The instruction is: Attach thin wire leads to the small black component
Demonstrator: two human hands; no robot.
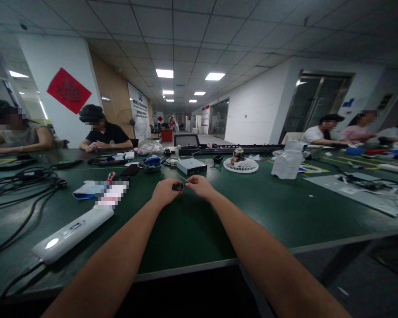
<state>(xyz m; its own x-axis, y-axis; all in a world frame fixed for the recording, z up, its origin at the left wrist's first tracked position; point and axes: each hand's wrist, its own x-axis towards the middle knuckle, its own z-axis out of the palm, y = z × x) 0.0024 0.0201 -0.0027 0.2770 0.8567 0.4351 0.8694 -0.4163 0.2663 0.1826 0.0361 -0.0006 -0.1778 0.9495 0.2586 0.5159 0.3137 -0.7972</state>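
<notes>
Green tabletop beneath, the left hand partly hides a dark object.

Between the hands, a small dark part sits beside a thin slanting rod.

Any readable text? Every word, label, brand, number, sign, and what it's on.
None readable.
Red diamond: black characters, too blurred.
White wall board: lettering and logo, too small.
White device: dark mark, unclear.
Pixelated patch beside it: obscured.
Dark part: no text visible.
</notes>
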